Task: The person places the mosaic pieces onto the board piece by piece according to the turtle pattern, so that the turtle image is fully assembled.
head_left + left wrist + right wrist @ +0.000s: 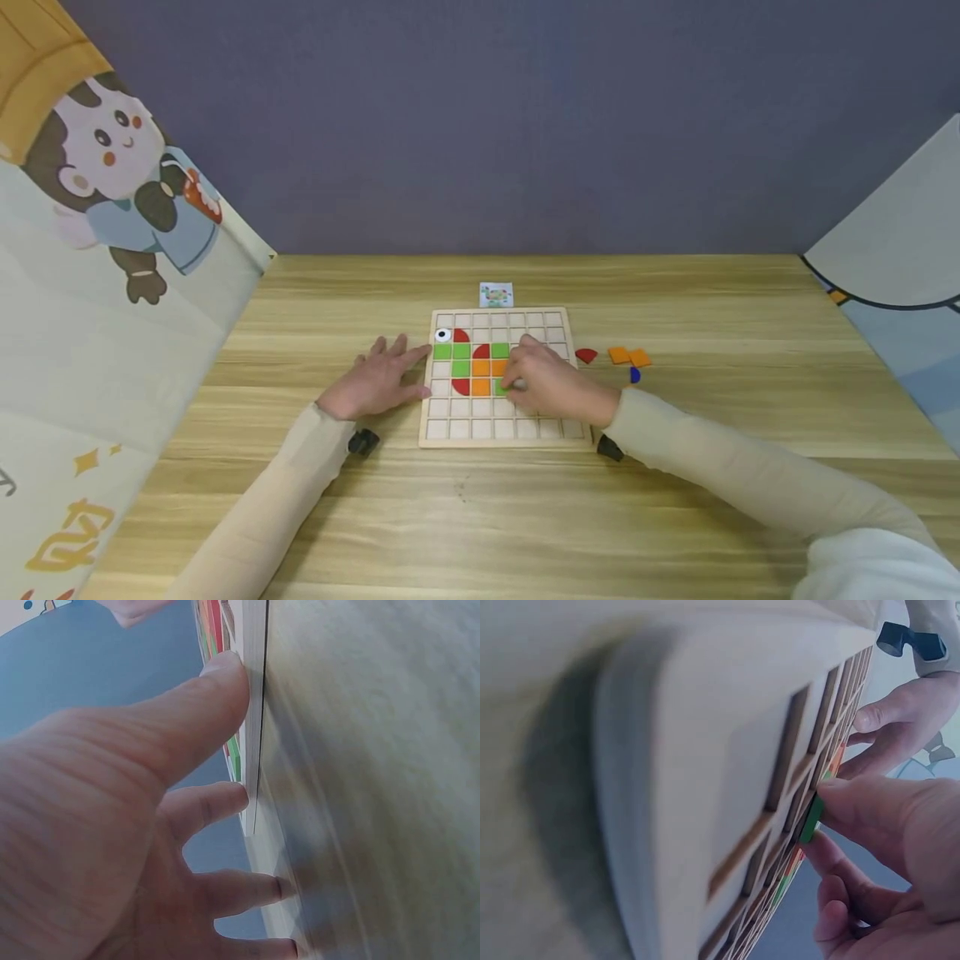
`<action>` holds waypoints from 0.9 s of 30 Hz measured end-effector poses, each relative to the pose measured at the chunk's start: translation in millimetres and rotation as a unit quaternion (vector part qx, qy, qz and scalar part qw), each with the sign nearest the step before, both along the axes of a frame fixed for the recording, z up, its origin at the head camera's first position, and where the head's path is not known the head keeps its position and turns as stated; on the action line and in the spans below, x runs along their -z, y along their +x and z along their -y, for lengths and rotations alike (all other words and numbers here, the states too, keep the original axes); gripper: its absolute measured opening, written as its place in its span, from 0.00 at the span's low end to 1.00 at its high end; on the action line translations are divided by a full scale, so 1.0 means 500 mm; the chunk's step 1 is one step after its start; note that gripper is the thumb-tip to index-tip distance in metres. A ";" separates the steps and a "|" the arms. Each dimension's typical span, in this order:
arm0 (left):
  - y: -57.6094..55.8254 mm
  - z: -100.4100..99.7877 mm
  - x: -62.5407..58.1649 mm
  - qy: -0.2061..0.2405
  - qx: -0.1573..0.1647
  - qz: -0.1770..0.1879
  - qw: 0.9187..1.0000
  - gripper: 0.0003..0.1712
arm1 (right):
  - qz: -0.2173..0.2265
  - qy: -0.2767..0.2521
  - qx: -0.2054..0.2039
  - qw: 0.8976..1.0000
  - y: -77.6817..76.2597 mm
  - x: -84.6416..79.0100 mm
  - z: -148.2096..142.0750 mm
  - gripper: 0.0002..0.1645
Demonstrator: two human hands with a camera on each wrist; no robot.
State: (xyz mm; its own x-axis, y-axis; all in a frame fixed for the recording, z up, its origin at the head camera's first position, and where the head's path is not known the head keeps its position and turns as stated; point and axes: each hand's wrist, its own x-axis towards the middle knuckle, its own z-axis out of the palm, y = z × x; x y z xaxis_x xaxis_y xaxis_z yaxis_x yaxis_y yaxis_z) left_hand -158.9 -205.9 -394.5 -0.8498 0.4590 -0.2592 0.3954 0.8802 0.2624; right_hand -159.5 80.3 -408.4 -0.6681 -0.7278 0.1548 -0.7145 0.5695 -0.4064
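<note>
A wooden grid board (pixel 450 429) lies on the table, partly filled with red, green and orange tiles and a white eye disc (pixel 443 335). My right hand (pixel 558 383) is over the board's middle right, pinching a green square tile (pixel 811 819) between thumb and finger, its edge against the grid. Some cells are hidden beneath this hand. With fingers spread, my left hand (pixel 377 381) lies at the board's left side. In the left wrist view its thumb and a fingertip touch the board's edge, while other fingertips rest on the table.
A small picture card (pixel 497 294) lies behind the board. Right of it are a red quarter-round tile (pixel 587 356), orange squares (pixel 618 355) and a blue half-round tile (pixel 635 375). A dark partition (pixel 525 167) stands along the table's far edge.
</note>
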 end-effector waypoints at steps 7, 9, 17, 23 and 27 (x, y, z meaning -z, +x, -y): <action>0.000 0.000 -0.002 -0.001 0.001 0.002 1.000 0.42 | 0.000 0.014 0.000 1.000 0.003 -0.001 -0.001 0.06; -0.001 0.000 -0.001 -0.003 0.000 0.003 1.000 0.42 | 0.002 0.016 0.004 1.000 0.005 -0.003 -0.008 0.07; -0.001 -0.002 0.000 -0.007 0.001 0.007 1.000 0.42 | -0.011 -0.033 0.058 0.998 -0.002 -0.012 -0.104 0.10; -0.001 -0.002 -0.002 -0.010 -0.001 0.009 1.000 0.42 | -0.028 -0.022 0.110 0.993 -0.024 -0.015 -0.203 0.12; -0.001 -0.001 -0.002 -0.008 0.002 0.008 1.000 0.42 | -0.008 0.011 0.145 0.989 -0.035 -0.012 -0.252 0.15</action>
State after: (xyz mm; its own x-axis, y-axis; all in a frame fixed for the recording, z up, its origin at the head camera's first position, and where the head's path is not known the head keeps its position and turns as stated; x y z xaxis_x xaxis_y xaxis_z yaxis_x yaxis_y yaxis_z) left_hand -159.3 -205.5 -393.3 -0.8439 0.4576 -0.2800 0.3946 0.8831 0.2539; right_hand -176.7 206.3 -402.4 -0.8472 -0.5087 0.1529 -0.5254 0.7602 -0.3822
